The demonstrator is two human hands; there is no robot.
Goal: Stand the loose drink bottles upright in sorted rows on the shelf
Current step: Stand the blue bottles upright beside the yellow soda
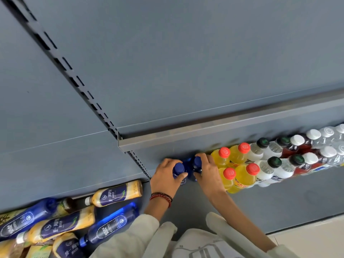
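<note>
Closest to you, low on your left, the loose bottles [61, 226] lie in a heap on their sides. Some are blue and some are pale yellow. The edge of the view cuts some off, so you cannot count them.

A little further, both hands are at the shelf [260, 202]. Your left hand [165, 177] curls round the top of one blue bottle [179, 167], its grip closed just under the cap. Your right hand [207, 171] has the same closed grip on the other blue bottle [197, 162], right beside the first. Your fingers hide most of both, so you cannot tell if they stand flat.

They look full, so they are likely heavy, and the smooth plastic may slip. The neck or the middle is a safer place to hold than the cap.

Past your right hand stand tidy rows: yellow bottles [243, 175], then white bottles [268, 172], then clear bottles [329, 144]. The far end is blurry and cut off.
</note>
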